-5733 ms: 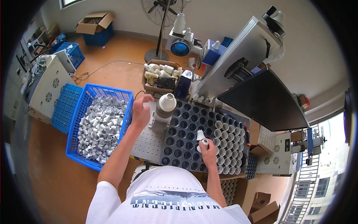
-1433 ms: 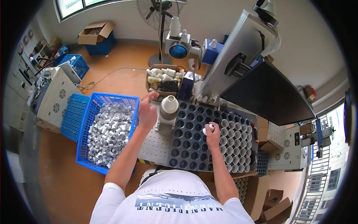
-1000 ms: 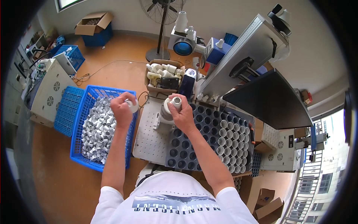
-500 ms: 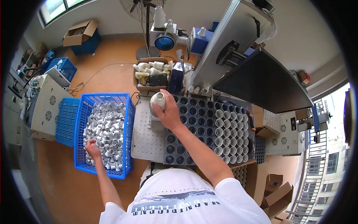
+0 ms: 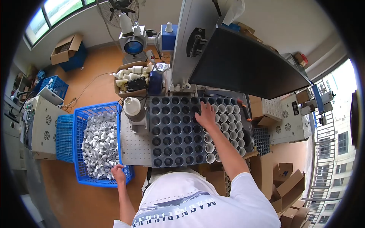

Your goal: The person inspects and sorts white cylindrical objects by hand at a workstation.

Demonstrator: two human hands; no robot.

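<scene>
**A:** Hands first: where does each one sit?

**B:** The left hand [image 5: 118, 174] is down in the near corner of the blue basket [image 5: 78, 152], among the heaped white fittings [image 5: 97, 140]. I cannot tell its grip. The right hand [image 5: 206, 116] lies palm down on the black tray [image 5: 171, 131], fingers stretched out flat.

**A:** And the containers?

**B:** White cups [image 5: 230, 135] fill the tray's right-hand cells, just beside that hand. A cardboard box [image 5: 129, 74] beyond the tray holds more white parts.
</scene>
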